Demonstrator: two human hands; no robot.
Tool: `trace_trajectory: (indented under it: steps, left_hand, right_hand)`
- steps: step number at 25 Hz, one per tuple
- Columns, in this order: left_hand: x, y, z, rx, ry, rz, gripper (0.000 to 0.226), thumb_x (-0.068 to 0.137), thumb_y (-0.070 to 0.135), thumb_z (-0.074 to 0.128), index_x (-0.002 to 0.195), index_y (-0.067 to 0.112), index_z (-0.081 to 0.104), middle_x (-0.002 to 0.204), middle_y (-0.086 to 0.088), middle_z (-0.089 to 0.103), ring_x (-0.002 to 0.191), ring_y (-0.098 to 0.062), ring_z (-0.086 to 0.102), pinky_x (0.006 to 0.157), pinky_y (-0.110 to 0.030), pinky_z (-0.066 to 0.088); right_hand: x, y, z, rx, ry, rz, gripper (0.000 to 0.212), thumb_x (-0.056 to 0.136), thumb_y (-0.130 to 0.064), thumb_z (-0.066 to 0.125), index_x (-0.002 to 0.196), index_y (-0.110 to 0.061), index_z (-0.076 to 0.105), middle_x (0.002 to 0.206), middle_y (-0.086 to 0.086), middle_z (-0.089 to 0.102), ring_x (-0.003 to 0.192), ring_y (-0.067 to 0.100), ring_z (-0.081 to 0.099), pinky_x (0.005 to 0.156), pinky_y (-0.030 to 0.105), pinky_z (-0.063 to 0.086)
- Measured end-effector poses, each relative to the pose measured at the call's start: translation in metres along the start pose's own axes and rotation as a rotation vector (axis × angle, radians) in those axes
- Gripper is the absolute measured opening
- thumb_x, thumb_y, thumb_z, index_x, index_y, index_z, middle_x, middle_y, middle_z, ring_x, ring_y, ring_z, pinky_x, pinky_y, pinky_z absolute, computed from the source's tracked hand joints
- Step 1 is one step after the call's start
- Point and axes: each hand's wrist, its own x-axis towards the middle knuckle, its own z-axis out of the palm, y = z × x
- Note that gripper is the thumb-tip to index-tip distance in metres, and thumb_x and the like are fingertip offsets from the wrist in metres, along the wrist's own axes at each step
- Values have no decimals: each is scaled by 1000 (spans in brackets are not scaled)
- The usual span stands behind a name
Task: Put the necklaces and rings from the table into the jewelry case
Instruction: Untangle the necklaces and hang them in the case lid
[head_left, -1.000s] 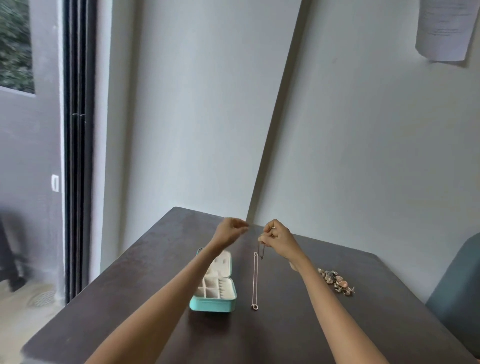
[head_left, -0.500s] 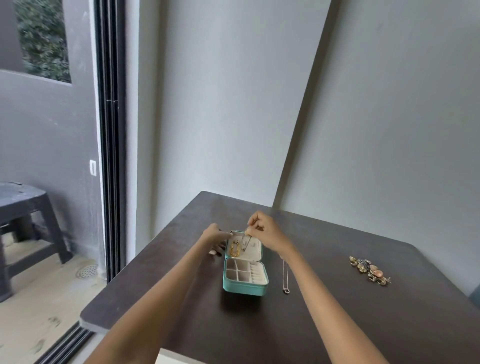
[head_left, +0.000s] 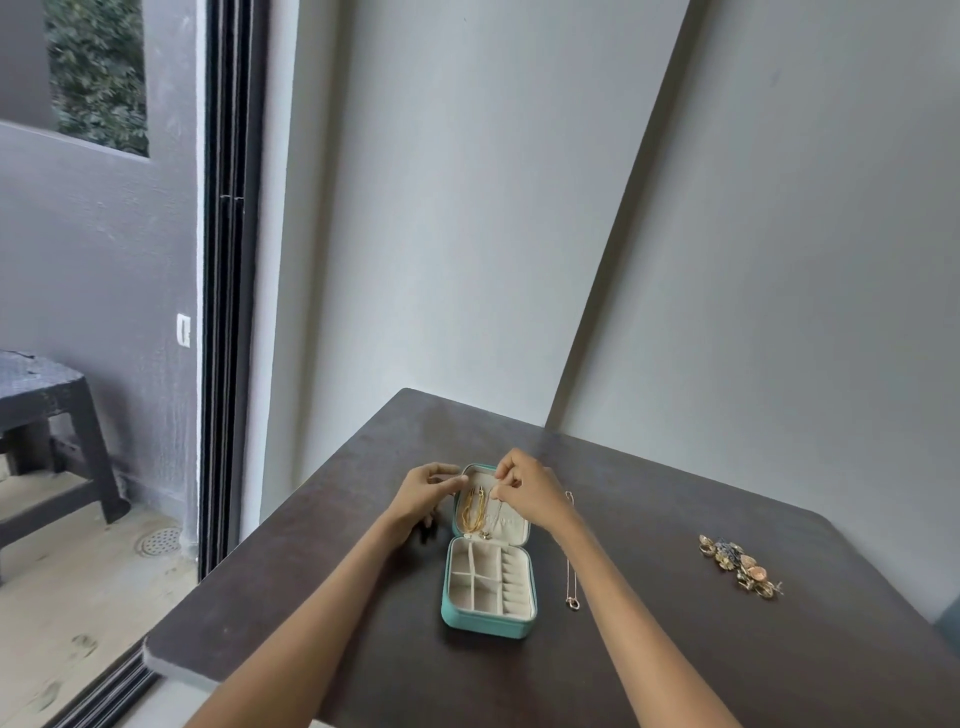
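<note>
A teal jewelry case (head_left: 488, 621) lies open on the dark table (head_left: 675, 649), its cream lid tilted back. A gold necklace (head_left: 471, 512) hangs inside the lid. My right hand (head_left: 524, 491) pinches a thin silver necklace (head_left: 496, 512) at the lid's top. My left hand (head_left: 428, 491) holds the lid's left edge with curled fingers. Another thin chain necklace with a ring pendant (head_left: 571, 582) lies on the table right of the case, partly under my right forearm. A cluster of rings (head_left: 740, 566) sits far right.
The table stands in a corner against grey walls. Its left edge borders a sliding door track (head_left: 228, 312). A dark stool (head_left: 47, 415) stands outside on the balcony floor.
The view swung left and down. Both hands came down from holding a chain above the table to the case lid, where the right hand now pinches the silver necklace.
</note>
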Motion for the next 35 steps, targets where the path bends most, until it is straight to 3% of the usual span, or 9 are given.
trace_trajectory:
  steps: [8,15,18,20,22,23,25,31,35]
  left_hand:
    - [-4,-6,1,-88,-3,89,26,84,22,69,106,9,66,74,-6,62,34,-1,38,35,-12,31]
    - [-10,-3,-2,-133,-44,162,16,83,17,70,98,23,71,71,-6,60,39,0,38,41,-11,30]
    - [-15,-1,-2,-149,-45,162,20,82,15,71,102,18,71,67,-1,62,39,1,38,41,-10,29]
    - [-18,0,-2,-157,-45,169,23,82,14,71,105,14,71,62,5,61,40,1,37,41,-10,28]
    - [-20,2,-2,-176,-39,184,24,82,12,70,106,11,71,58,9,60,40,2,37,42,-9,29]
    - [-22,3,-2,-181,-39,190,24,83,10,69,106,11,70,58,8,60,39,2,38,42,-8,29]
    - [-25,6,-3,-187,-46,195,25,84,9,68,108,11,69,58,8,59,38,2,37,41,-7,29]
    - [-29,11,-3,-197,-68,194,29,84,2,65,114,2,65,48,16,60,38,6,45,43,-2,32]
    - [-30,12,-3,-197,-77,199,30,85,3,65,114,2,64,46,16,59,38,6,44,42,-2,31]
  right_hand:
    - [16,0,10,-201,88,34,16,84,-4,52,81,-20,52,73,-1,60,81,22,63,71,33,50]
    - [17,0,16,-377,145,-51,18,88,-4,49,92,-14,63,90,7,70,85,23,64,69,32,49]
    - [17,3,19,-500,149,-129,17,91,-7,50,99,-14,63,98,9,67,92,25,62,71,30,45]
    - [12,2,20,-604,194,-203,10,88,-9,61,96,-15,63,91,6,68,86,21,63,68,26,47]
    - [7,5,24,-677,201,-262,31,56,-13,89,72,-21,64,64,-3,64,61,9,61,51,16,46]
    - [7,7,26,-705,202,-268,44,38,-12,95,61,-25,61,54,-6,58,51,6,56,44,13,43]
    - [9,16,31,-681,222,-281,51,25,-8,94,55,-25,57,51,-7,54,47,5,53,40,13,41]
    - [2,19,33,-654,245,-335,46,32,1,89,57,-24,59,64,-8,53,47,2,54,43,10,43]
    - [6,19,31,-635,295,-346,49,41,-1,90,66,-24,55,61,-8,54,51,4,55,45,11,43]
